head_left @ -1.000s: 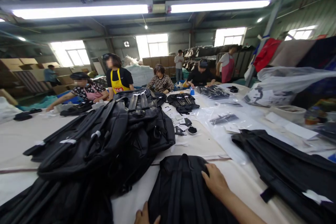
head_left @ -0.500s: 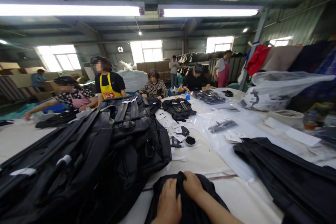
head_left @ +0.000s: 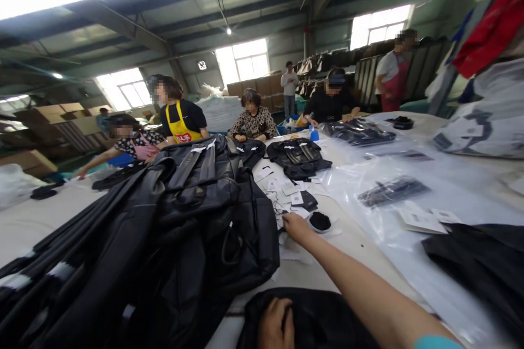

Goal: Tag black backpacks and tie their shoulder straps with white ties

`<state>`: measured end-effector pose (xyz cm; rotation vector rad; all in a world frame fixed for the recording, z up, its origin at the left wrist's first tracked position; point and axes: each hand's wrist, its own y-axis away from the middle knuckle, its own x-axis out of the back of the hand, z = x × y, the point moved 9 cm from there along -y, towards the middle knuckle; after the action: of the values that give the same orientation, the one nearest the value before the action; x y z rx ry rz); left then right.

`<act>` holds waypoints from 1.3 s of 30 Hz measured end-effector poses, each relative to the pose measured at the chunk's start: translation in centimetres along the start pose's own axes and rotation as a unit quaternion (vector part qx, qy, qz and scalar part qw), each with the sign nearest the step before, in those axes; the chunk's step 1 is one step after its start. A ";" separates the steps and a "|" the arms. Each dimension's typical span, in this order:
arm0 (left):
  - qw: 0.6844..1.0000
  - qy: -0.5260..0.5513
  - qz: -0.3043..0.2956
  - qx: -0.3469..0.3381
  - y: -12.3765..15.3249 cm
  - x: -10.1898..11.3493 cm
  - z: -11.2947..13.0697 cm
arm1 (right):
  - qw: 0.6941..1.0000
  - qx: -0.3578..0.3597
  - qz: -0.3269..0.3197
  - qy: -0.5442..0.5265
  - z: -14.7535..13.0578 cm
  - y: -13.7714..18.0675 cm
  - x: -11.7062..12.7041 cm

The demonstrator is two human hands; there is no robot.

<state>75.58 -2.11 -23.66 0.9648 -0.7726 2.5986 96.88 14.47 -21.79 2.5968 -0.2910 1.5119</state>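
A black backpack (head_left: 315, 322) lies on the white table (head_left: 360, 240) right in front of me. My left hand (head_left: 276, 323) rests on its near top, fingers curled into the fabric. My right hand (head_left: 297, 227) is stretched forward over the table, at the scattered white paper tags (head_left: 292, 191) and beside a small black round piece (head_left: 320, 221). I cannot see whether its fingers hold a tag. A big heap of black backpacks (head_left: 172, 229) lies just left of both hands.
Clear plastic bags (head_left: 393, 196) cover the table's right side, with more black fabric (head_left: 487, 262) at the right edge. Another black backpack (head_left: 298, 157) lies farther back. Several people work at the far end of the table, and cardboard boxes stand behind on the left.
My right hand left the backpack and reached forward to the paper tags. My left hand stayed on the backpack. The camera tilted and moved closer to the table.
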 end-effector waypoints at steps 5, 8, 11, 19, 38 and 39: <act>0.999 0.006 0.010 0.039 0.2 -0.5 -0.3 | 0.999 0.001 -0.008 0.048 -0.6 -6.1 -2.5; 0.999 0.005 -0.005 0.054 0.2 -0.8 -0.7 | 0.998 0.006 0.001 0.059 -0.4 -7.3 -3.4; 0.998 0.011 -0.019 0.064 0.1 -1.0 -0.8 | 0.998 0.007 0.027 0.056 0.3 -7.5 -2.8; 0.998 0.035 -0.017 0.054 -0.4 -0.5 -0.2 | 0.997 -0.002 0.058 0.051 4.2 -6.2 2.2; 0.995 0.057 -0.056 0.066 -0.7 -0.3 -0.1 | 0.995 -0.004 -0.024 0.100 6.2 -6.7 0.9; 0.995 0.063 -0.047 0.066 -0.7 -0.2 -0.1 | 0.995 -0.001 -0.018 0.096 6.3 -6.6 1.8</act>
<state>75.99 -1.53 -23.56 0.8404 -0.5171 2.6257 104.56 19.46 -23.39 2.4160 -0.2237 1.7302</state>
